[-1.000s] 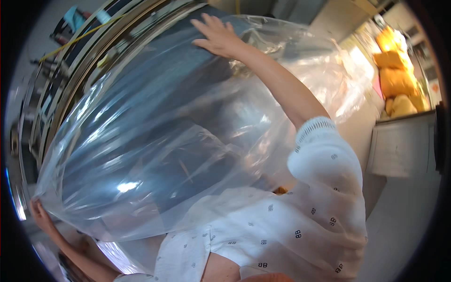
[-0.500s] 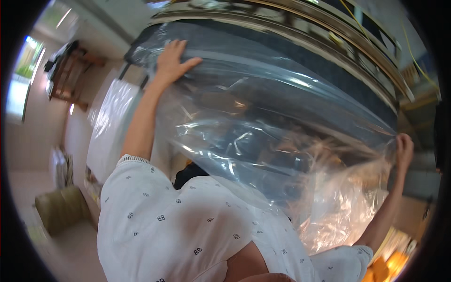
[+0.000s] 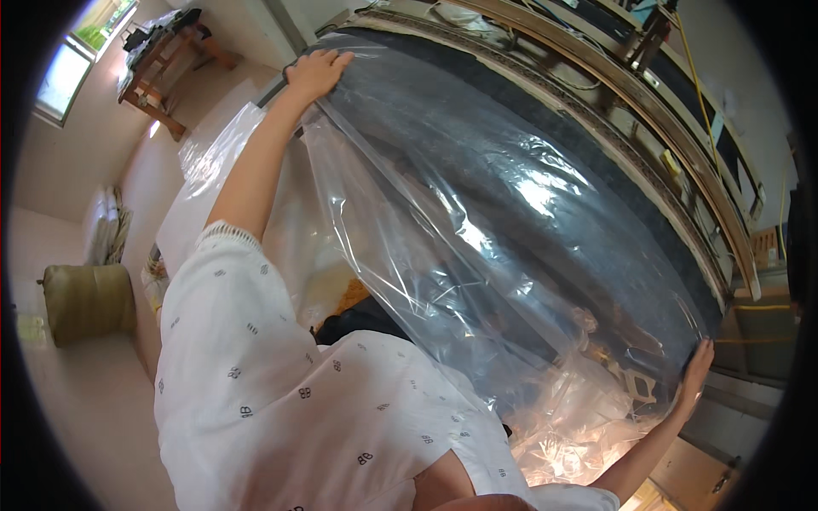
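A large clear plastic sheet [image 3: 477, 230] stretches over a long dark padded surface [image 3: 426, 64] in front of me. At the far left corner, my left hand [image 3: 317, 75] is closed on the sheet, and folds fan out from beneath it. My right hand [image 3: 697, 375] grips the sheet's edge at the right end of the dark surface. Between my hands the plastic is fairly smooth along the far side. Its near part hangs in shiny creases toward my body and bunches up at the lower right.
A long wooden frame [image 3: 630, 119] with rails runs behind the dark surface. More plastic [image 3: 217, 162] lies to the left. Farther left are an olive cushioned stool [image 3: 89, 305], wrapped rolls [image 3: 106, 226] against the wall, and a wooden bench [image 3: 162, 72] with things on it.
My left hand has moved from lying spread on the sheet to the far left corner and closed there. My right hand has come lower and nearer. The sheet lies smoother over the dark surface.
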The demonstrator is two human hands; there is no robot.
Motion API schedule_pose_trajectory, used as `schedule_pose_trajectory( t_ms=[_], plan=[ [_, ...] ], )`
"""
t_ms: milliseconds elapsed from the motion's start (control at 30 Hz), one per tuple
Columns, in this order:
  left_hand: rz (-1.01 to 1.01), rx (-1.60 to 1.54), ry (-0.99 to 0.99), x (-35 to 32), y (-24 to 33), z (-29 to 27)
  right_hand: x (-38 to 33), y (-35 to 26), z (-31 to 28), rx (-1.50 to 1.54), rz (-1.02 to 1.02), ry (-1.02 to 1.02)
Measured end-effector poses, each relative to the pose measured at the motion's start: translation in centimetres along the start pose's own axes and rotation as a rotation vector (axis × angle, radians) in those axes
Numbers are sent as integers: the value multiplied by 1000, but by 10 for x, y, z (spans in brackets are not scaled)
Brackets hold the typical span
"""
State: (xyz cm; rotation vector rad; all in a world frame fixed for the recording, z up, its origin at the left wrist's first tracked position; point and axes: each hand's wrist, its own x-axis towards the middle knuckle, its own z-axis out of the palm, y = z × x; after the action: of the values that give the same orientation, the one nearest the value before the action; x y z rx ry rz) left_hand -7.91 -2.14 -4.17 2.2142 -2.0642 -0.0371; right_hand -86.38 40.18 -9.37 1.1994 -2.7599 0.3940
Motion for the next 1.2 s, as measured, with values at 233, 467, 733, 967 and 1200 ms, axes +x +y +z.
schedule_pose_trajectory(
  t_ms=[233, 467, 733, 967, 1200],
  plan=[
    [193, -60, 429, 28, 6, 62, 45, 53, -10, 296, 303, -210],
    [-19, -590, 686, 25, -50, 53, 27, -96, -12, -16, -161, -72],
    [-813, -300, 254, -67, -211, 199, -19, -161, 4, 195, -383, -10],
    [-607, -270, 290, -92, -259, 199, -4, -138, 11, 113, -417, -43],
    [-752, -1353, 555, -139, -292, 157, 23, -163, -7, 107, -404, -1]
  ],
)
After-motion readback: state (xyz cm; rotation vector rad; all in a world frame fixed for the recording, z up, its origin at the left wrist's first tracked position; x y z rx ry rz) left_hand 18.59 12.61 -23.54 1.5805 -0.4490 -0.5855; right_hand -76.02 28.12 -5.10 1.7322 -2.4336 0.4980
